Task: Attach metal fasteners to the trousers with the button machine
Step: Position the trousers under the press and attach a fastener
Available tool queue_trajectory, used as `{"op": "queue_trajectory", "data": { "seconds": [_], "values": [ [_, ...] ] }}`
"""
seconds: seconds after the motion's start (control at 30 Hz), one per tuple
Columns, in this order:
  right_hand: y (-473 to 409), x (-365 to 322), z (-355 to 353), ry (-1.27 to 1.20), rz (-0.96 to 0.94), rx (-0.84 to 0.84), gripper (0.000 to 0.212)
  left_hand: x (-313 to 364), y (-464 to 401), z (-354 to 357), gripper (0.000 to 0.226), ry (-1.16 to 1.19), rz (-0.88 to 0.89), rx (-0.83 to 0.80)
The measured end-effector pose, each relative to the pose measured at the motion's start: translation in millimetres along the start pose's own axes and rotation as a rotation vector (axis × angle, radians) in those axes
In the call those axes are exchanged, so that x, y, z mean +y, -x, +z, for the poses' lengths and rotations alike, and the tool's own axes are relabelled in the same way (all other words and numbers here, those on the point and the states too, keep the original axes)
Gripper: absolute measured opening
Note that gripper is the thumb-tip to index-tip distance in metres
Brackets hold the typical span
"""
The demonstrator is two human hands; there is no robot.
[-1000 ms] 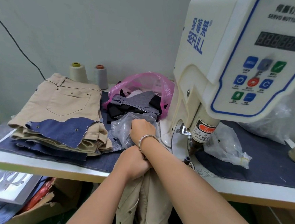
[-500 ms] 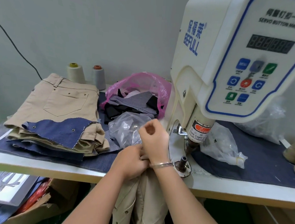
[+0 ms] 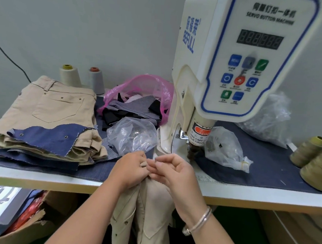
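Khaki cotton, soft and limp: the trousers [image 3: 149, 213] hang off the table [image 3: 36, 179] edge at lower centre of the frame, their top edge gathered up between both hands. The left hand [image 3: 131, 169] grips a fold of the cloth with curled fingers. The right hand [image 3: 173, 173], fingers curled in and thumb against them, seems to pinch something small at its fingertips, perhaps a fastener; it is too small to tell for sure. A bracelet [image 3: 198, 221] sits on the right wrist.

Just right of the hands, at centre of the frame, the button machine [image 3: 228, 59] stands with its punch [image 3: 194, 151] low over the table. A clear bag [image 3: 132, 137] lies just above the hands, and a stack of finished trousers [image 3: 47, 116] fills the left middle.

Such cloth will likely slump and slide under its own hanging weight, so it wants holding close on either side of the fastening spot and kept flat and taut there. The fabric is light and forgiving; the fastener, small and smooth, is probably the part easiest to drop. Fingers should stay clear of the punch.
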State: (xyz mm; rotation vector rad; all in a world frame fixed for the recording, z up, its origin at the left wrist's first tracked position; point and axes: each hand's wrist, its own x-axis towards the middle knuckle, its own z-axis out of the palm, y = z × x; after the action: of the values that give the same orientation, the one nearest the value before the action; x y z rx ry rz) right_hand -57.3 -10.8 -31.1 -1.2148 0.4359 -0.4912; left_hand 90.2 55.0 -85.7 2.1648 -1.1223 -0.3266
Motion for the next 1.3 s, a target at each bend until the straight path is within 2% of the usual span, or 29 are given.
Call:
{"op": "queue_trajectory", "data": {
  "seconds": [0.2, 0.33, 0.53, 0.83, 1.1, 1.3],
  "values": [
    [24, -8, -47, 0.037, -0.011, 0.153, 0.005, 3, 1, -1, 0.022, 0.009, -0.001, -0.017],
    [8, -16, -68, 0.226, -0.024, 0.245, 0.013, 4, 1, -2, 0.022, 0.018, -0.009, -0.025],
    [-11, -18, -68, 0.313, -0.048, 0.183, 0.015, 6, 2, -2, 0.024, 0.028, -0.018, -0.019],
    [-16, -15, -74, 0.291, -0.018, 0.169, 0.009, 6, 2, -3, 0.023, 0.037, -0.018, -0.02],
    [-19, -10, -77, 0.349, -0.117, 0.158, 0.021, 6, 2, -3, 0.024, 0.035, -0.009, -0.022],
    [-19, -5, -84, 0.568, -0.299, 0.19, 0.021, 4, 2, -4, 0.025, 0.049, -0.002, -0.011]
  ]
}}
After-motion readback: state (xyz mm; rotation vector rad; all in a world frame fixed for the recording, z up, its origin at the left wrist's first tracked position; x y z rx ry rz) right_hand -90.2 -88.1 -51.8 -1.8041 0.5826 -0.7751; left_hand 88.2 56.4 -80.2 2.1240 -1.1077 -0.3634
